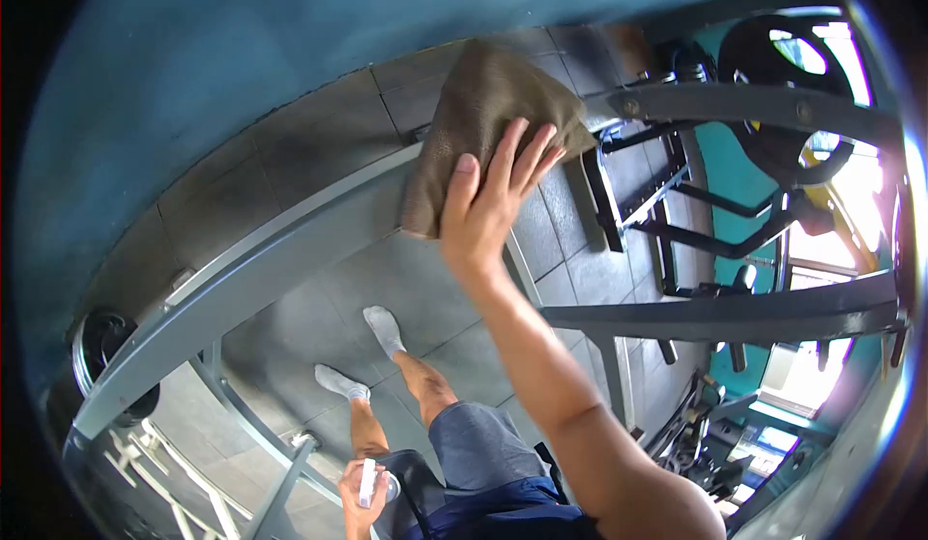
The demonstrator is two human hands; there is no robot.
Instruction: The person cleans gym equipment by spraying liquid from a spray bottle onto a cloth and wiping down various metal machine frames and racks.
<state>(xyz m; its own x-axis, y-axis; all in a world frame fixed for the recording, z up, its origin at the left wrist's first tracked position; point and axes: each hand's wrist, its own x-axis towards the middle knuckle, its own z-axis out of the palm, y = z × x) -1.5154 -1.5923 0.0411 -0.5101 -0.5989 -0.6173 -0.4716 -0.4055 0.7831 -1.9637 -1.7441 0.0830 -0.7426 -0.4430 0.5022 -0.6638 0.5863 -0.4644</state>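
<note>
My right hand lies flat with its fingers spread on a brown cloth. The cloth is draped over the upper end of a grey metal beam that slants across the view. Part of the cloth hangs past the beam, above the tiled floor. Low in the view, close to my legs, my left hand is closed around a spray bottle. Its white head shows from above, while most of its body is hidden by the hand.
Dark frame bars run off to the right. Black weight plates hang at the upper right, with another plate at far left. A blue wall borders the top. My socked feet stand on grey floor tiles.
</note>
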